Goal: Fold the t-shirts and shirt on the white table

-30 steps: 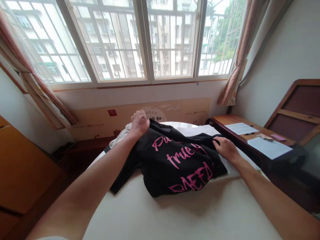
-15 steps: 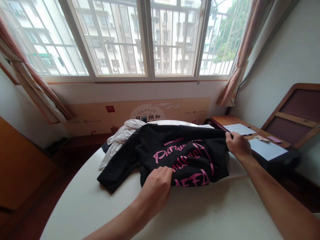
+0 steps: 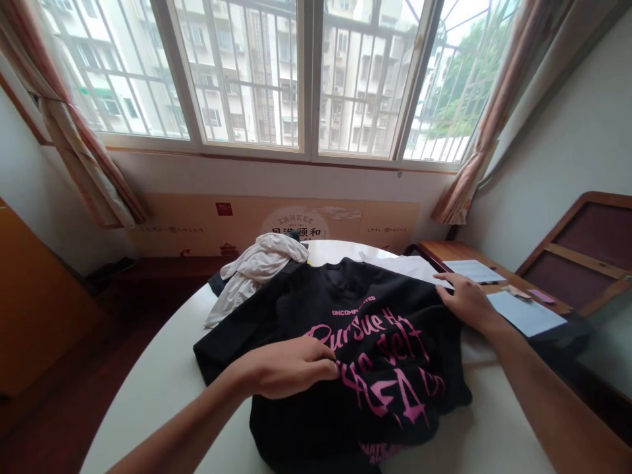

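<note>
A black long-sleeved sweatshirt (image 3: pixel 296 415) with pink lettering lies spread over a round white table (image 3: pixel 148 388), its neckline toward the window. My left hand (image 3: pixel 291 365) is over the middle of its front, beside the lettering. Its thumb and forefinger are slightly apart, and no cloth shows pinched between them; the other fingertips are hidden. At the garment's right shoulder edge is my right hand (image 3: pixel 467 299), fingers stretched out and loose. A crumpled whitish garment (image 3: pixel 261 257) lies beyond the left sleeve.
More white cloth (image 3: pixel 399 266) lies behind the sweatshirt. On the right, a wooden desk (image 3: pixel 434 250) bears sheets of paper (image 3: pixel 526 313), and a wooden-framed panel (image 3: pixel 577 237) leans by the wall. A barred window (image 3: pixel 247 79) with curtains (image 3: pixel 79 151) is ahead.
The sweatshirt's lower part has come down toward me, spreading its front and showing more lettering. My left hand has moved up-left, off the hem. My right hand's fingers have loosened from the cloth.
</note>
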The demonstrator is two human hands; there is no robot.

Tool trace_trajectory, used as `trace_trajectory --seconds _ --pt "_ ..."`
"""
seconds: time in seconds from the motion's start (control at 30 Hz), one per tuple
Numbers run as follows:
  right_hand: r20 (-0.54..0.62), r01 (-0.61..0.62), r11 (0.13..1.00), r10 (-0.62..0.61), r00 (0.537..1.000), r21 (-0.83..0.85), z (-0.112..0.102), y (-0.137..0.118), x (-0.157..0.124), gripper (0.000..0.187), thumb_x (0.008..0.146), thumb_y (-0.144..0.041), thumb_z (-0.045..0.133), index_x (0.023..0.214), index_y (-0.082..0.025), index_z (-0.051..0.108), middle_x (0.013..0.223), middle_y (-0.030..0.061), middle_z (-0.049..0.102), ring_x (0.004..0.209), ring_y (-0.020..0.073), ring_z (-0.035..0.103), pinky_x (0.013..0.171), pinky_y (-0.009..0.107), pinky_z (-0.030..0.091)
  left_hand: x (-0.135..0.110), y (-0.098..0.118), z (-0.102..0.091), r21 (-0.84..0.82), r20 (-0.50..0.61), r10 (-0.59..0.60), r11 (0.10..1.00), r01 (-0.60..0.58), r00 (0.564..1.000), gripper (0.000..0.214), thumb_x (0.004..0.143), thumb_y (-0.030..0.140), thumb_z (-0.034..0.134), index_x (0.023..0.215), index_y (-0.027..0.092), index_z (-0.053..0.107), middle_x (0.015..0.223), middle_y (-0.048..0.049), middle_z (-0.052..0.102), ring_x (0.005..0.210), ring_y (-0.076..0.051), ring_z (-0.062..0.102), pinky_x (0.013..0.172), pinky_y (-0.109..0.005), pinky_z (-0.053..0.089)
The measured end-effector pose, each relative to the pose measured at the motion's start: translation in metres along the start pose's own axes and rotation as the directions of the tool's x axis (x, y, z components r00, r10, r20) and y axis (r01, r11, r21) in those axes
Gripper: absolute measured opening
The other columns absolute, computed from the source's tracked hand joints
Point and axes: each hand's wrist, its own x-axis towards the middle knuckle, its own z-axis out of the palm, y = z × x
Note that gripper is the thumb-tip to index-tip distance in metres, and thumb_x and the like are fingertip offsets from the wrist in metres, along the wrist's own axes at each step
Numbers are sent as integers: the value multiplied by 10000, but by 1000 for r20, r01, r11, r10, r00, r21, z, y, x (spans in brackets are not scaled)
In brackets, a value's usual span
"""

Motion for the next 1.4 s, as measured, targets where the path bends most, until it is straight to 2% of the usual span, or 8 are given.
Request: trace_trajectory --seconds 0.2,0.33,0.47,0.67,0.97,1.07,1.23,1.4 --pt "200 -18 960 -39 979 278 25 -40 44 402 946 -454 586 1178 -171 754 1231 156 773 1175 314 708 1055 418 498 0 -20 -15 -52 -297 31 997 -48 954 496 1026 624 415 968 217 693 944 -31 714 842 -205 643 758 -301 475" --pt "414 -49 970 -56 909 237 41 -51 73 341 878 -485 677 938 -165 778 975 126 801 970 307 735 904 376 529 4 -77 -43 191 -804 -40 927 322 593 452 916 455 605 1256 160 644 1307 -167 689 1241 -345 609 1088 -425 440" --pt "426 68 961 -182 886 268 41 -54 86 142 811 -317 693 879 -195 722 970 76 780 981 282 702 903 342 504 6 -121 -63 152 -766 -223 849 507 603 296 947 371 496 1079 175 673 1121 -165 752 1101 -339 692 986 -396 498" --pt "362 2 959 -109 926 283 26 -61 100 169 882 -273 617 1031 -193 609 1020 90 736 922 247 671 823 320 507 3 -92 -113 -65 -948 -240 787 613 208 343 980 308 414 1208 193 643 1095 -168 764 1062 -365 719 888 -409 524" --pt "122 -82 995 88 989 -50 43 -103 153 583 896 -413 684 1381 -143 507 1421 244 568 1353 437 491 1082 578 423 39 -94 -198 -35 -982 -161 683 729 104 400 949 264 523 1273 44 604 1322 -312 648 1283 -467 586 1085 -602 413" --pt "171 8 999 -2 985 -35 50 -115 145 645 903 -398 677 1468 -159 477 1537 235 503 1447 429 417 1146 603 379 51 -73 -161 104 -982 -17 788 607 190 310 955 225 493 1196 70 611 1232 -248 678 1181 -383 633 1052 -522 446" --pt "132 248 941 -282 950 230 24 -113 79 387 950 -377 608 1279 -172 627 1289 172 691 1239 336 599 1101 485 447 23 -8 -20 479 -569 394 872 -99 722 182 1023 325 478 1021 207 617 956 -52 680 836 -195 637 777 -317 501" --pt "314 131 871 -305 899 473 -38 -108 -12 381 1027 -572 529 904 -224 621 799 21 661 709 192 589 649 318 460 -5 4 79 673 -249 480 710 -206 841 306 900 450 714 1061 198 646 1057 -80 699 951 -265 648 861 -395 537"
